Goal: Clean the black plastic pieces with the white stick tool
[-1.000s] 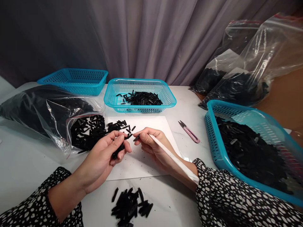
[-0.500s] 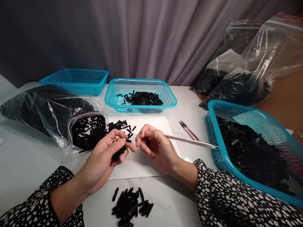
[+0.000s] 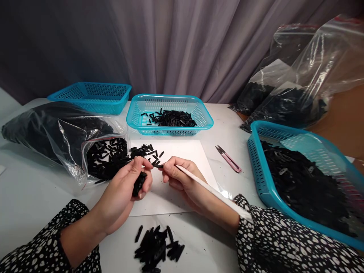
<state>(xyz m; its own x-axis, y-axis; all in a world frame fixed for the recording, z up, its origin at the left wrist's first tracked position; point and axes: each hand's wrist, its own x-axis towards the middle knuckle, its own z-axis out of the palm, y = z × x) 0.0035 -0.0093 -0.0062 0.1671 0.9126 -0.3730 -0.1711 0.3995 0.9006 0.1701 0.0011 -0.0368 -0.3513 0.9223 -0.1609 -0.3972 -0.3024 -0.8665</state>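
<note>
Holding a small bundle of black strips [image 3: 139, 183], the left hand [image 3: 125, 193] sits at centre frame, its grip closed round the bundle with thumb and forefinger tips meeting above it. The right hand [image 3: 182, 180] is just beside it, grip narrowed to a pinch on a single black strip [image 3: 158, 165] at the fingertips; a white stick [image 3: 212, 192] runs from that same grip back across the wrist toward the spotted sleeve [image 3: 284, 242]. Whether the stick's tip touches the single strip cannot be made out clearly. Both hands are above a white sheet [image 3: 184, 151] on the desk [image 3: 28, 197]. From a clear bag [image 3: 65, 132] at centre left, loose strips [image 3: 142, 150] spill onto the sheet. A separate heap of strips [image 3: 157, 248] lies at lower centre. A teal basket [image 3: 206, 120] behind the sheet holds more strips; a larger basket [image 3: 256, 159] at right is well filled. A pair of pink-handled snips [image 3: 229, 160] lies between sheet and larger basket
</note>
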